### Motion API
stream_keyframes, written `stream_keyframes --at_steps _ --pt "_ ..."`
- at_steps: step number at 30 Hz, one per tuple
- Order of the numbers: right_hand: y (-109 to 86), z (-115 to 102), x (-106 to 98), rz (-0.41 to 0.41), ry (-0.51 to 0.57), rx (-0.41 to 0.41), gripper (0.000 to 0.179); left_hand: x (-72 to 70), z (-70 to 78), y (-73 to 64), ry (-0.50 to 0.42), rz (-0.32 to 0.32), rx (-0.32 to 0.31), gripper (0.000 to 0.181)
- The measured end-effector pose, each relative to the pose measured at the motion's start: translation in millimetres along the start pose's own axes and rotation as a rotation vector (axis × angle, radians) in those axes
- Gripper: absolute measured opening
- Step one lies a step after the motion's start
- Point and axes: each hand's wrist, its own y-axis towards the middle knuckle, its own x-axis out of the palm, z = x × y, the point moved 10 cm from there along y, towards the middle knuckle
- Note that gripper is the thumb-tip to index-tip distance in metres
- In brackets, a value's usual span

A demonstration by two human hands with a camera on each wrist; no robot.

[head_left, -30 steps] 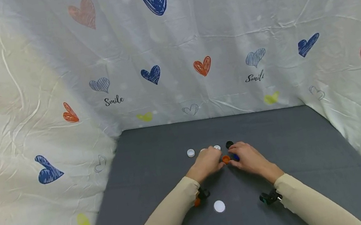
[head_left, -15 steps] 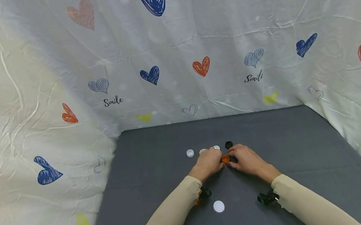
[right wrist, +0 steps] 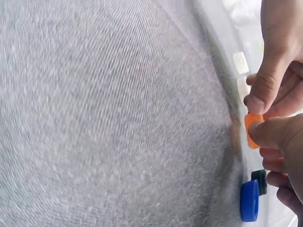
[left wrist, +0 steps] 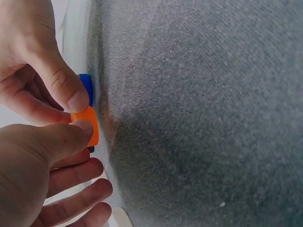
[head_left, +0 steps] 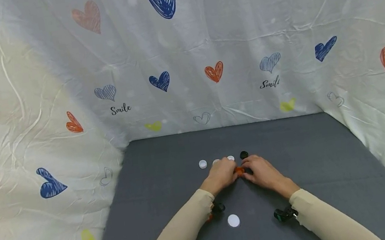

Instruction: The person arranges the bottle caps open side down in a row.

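My left hand (head_left: 220, 173) and my right hand (head_left: 262, 172) meet over the table. Between them is a small orange bottle cap (left wrist: 89, 126), pinched by the thumb and fingers of both hands. It looks tilted on its edge in the wrist views. Close by my right hand stands a blue cap (right wrist: 249, 201), with a dark cap (right wrist: 259, 181) beside it; the right hand hides the blue one in the head view. Beyond the hands sit a black cap (head_left: 244, 155) and a white cap (head_left: 230, 158). Another pale cap (head_left: 216, 161) shows partly behind the left hand.
A white cap (head_left: 203, 164) lies left of the hands. Nearer the front is a white disc (head_left: 233, 220). Something orange (head_left: 209, 217) shows partly under the left forearm. Behind the grey table (head_left: 167, 151) hangs a heart-patterned curtain (head_left: 181, 46).
The orange cap has turned from its open side facing up to a tilted pose between the hands. The blue cap has gone out of sight behind the right hand in the head view.
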Motion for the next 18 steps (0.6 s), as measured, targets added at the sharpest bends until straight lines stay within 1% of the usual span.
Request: stream_keyframes --at_steps 5,10,13,18 --pt "-0.5 -6 -9 0.038 0.017 -0.005 0.024 -13.0 -1.3 -7.8 -0.018 0.049 0.032 0.017" --pt "-2.8 -14 -23 0.104 0.043 -0.032 0.026 -24.1 -3.1 -17.2 -0.07 0.084 0.05 0.017" --pt "-4.4 -19 -32 0.141 0.067 -0.051 0.027 -34.2 -3.2 -23.1 -0.092 0.12 0.069 0.018" --pt "-7.6 -30 -47 0.21 0.094 -0.102 0.028 -54.7 -3.4 -35.7 -0.094 0.197 0.102 0.021"
